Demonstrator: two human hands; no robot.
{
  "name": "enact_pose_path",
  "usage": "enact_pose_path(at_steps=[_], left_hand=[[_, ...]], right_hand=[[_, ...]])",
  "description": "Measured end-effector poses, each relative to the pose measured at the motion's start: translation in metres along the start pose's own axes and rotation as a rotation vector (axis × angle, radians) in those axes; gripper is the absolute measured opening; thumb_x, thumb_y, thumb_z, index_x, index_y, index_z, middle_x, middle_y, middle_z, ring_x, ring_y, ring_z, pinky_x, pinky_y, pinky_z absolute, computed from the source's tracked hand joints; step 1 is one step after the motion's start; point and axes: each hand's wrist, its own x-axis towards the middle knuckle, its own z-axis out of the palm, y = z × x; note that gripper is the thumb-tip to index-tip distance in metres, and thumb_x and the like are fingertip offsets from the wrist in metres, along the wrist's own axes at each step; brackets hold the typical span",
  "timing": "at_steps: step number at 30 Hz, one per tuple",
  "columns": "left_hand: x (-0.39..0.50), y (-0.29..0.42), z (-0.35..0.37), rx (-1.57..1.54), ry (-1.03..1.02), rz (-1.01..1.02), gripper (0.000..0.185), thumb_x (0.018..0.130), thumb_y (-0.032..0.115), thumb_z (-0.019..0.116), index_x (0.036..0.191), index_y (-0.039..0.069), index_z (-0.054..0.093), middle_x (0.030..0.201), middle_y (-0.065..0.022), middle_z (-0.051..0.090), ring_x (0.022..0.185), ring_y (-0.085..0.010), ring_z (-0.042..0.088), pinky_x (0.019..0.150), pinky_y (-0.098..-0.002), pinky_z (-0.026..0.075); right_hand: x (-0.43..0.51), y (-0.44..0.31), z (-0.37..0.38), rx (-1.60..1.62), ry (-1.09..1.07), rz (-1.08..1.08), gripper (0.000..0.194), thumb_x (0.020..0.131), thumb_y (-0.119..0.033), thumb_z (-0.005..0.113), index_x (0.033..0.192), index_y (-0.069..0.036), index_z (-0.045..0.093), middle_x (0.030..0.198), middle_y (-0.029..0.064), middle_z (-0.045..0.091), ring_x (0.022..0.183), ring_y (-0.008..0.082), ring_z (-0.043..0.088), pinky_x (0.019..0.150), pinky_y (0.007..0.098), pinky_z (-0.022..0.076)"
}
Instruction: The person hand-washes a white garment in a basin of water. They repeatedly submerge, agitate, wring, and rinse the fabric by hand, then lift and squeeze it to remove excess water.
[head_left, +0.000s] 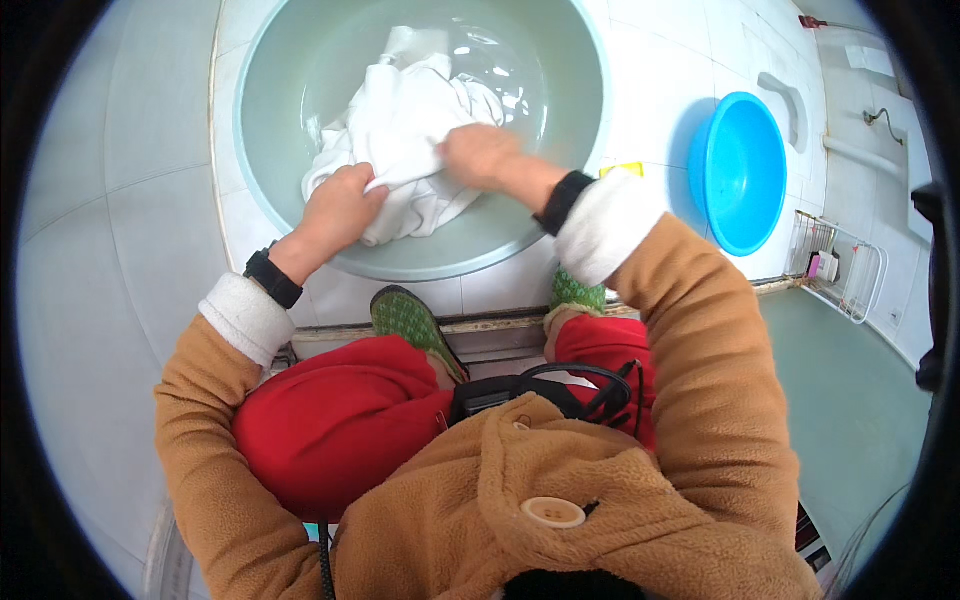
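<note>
A wet-looking white garment (405, 112) lies bunched in a large pale green basin (292, 82) in front of me, with water around it. My left hand (343, 206) grips the cloth near the basin's front left, thumb pressed against a fold. On the right side of the cloth, my right hand (484, 154) is closed on another part of the fabric; it is slightly blurred. Some of the garment between my hands is raised in a ridge. Its far end rests toward the back of the basin.
A blue plastic basin (742, 176) stands on the tiled floor at the right. Beyond it is a white wire rack (840, 266) holding small items. A yellow object (622, 169) shows beside my right cuff. A raised door sill (495, 326) runs under my green slippers (409, 319).
</note>
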Motion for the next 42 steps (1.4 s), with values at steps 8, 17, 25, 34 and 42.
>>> enact_pose_path(at_steps=[8,17,25,34,42], left_hand=[[-0.004,-0.011,-0.012,-0.164,0.004,-0.062,0.02,0.088,0.019,0.058,0.092,0.0,0.058,0.088,-0.0188,0.061,0.082,-0.0306,0.059,0.076,-0.0381,0.046],[-0.004,-0.006,-0.013,-0.017,-0.01,0.065,0.02,0.086,0.019,0.06,0.089,0.0,0.056,0.088,-0.0209,0.059,0.083,-0.0381,0.058,0.074,-0.0424,0.046],[-0.005,0.008,-0.016,0.129,0.046,0.07,0.024,0.084,0.023,0.063,0.092,0.002,0.055,0.091,-0.0202,0.062,0.085,-0.039,0.06,0.074,-0.0453,0.048],[0.002,0.021,-0.019,0.205,0.004,0.038,0.023,0.083,0.023,0.065,0.092,0.004,0.057,0.089,-0.0177,0.063,0.084,-0.0371,0.061,0.072,-0.0458,0.048],[0.012,0.009,-0.016,-0.097,0.214,0.183,0.016,0.09,0.018,0.059,0.099,0.006,0.058,0.092,-0.0063,0.06,0.085,-0.0204,0.059,0.075,-0.0305,0.046]], right_hand=[[0.019,0.003,-0.005,-0.229,-0.09,0.093,0.023,0.078,-0.011,0.061,0.098,-0.007,0.072,0.105,0.0144,0.069,0.099,0.0308,0.066,0.08,0.0373,0.053],[0.023,-0.006,0.008,-0.219,-0.021,0.09,0.027,0.079,-0.011,0.058,0.101,-0.004,0.072,0.106,0.0156,0.069,0.101,0.0311,0.066,0.081,0.0386,0.053],[-0.046,0.1,-0.083,0.654,0.068,0.067,0.032,0.093,-0.028,0.049,0.087,0.001,0.06,0.069,0.0109,0.062,0.053,0.0187,0.059,0.052,0.0322,0.0512],[-0.115,0.262,0.029,0.703,-0.045,0.801,0.021,0.095,-0.019,0.052,0.088,0.0,0.058,0.068,0.0086,0.057,0.053,0.0182,0.056,0.046,0.0344,0.0507],[-0.105,0.26,0.028,-0.088,0.518,0.561,0.022,0.088,-0.015,0.058,0.104,0.0,0.063,0.089,0.0186,0.067,0.075,0.0332,0.065,0.067,0.0393,0.0547]])
